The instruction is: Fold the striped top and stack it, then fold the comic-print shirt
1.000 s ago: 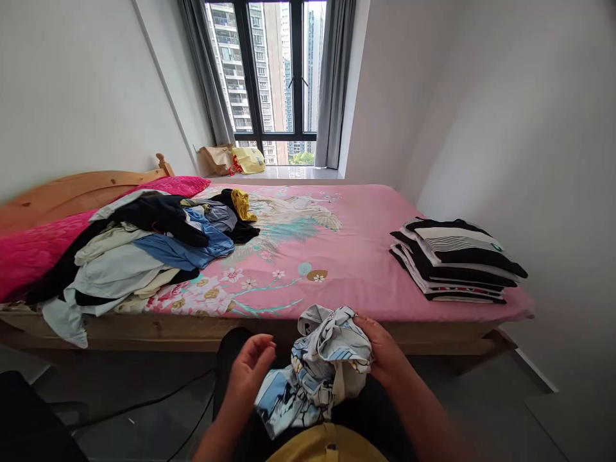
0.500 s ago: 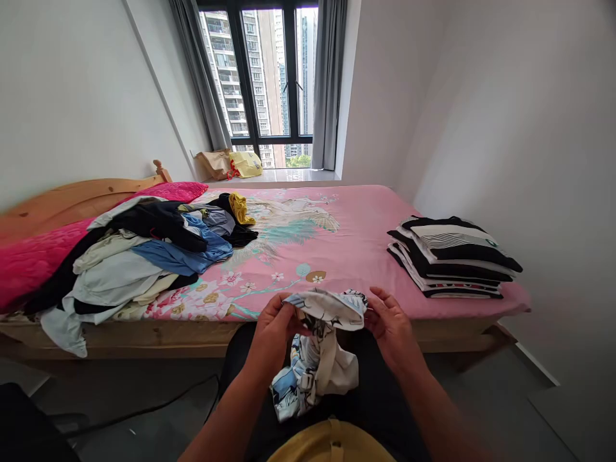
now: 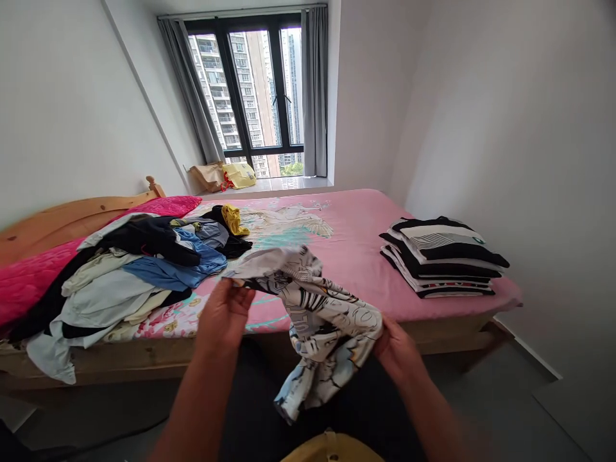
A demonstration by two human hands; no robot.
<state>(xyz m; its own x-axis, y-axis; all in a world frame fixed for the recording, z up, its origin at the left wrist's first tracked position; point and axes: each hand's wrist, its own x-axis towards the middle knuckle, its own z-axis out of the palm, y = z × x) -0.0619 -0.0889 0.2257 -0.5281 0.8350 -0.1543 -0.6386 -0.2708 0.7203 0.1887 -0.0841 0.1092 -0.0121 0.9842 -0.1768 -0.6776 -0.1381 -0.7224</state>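
A white garment with black and light-blue comic print [image 3: 320, 321] hangs stretched between my two hands in front of the bed. My left hand [image 3: 224, 314] pinches its upper left edge, raised over the bed's near side. Lower and to the right, my right hand [image 3: 397, 350] grips the garment's other end. Its loose part dangles down toward my lap.
The bed with a pink flowered sheet [image 3: 351, 237] fills the middle. A heap of unfolded clothes [image 3: 139, 263] lies on its left, a neat stack of folded black and white tops [image 3: 440, 256] on its right. Paper bags [image 3: 224, 175] sit on the window sill. Grey floor lies to the right.
My hands have moved apart and spread the bunched garment open. The left hand rose up and to the left with one edge; the view tilted upward.
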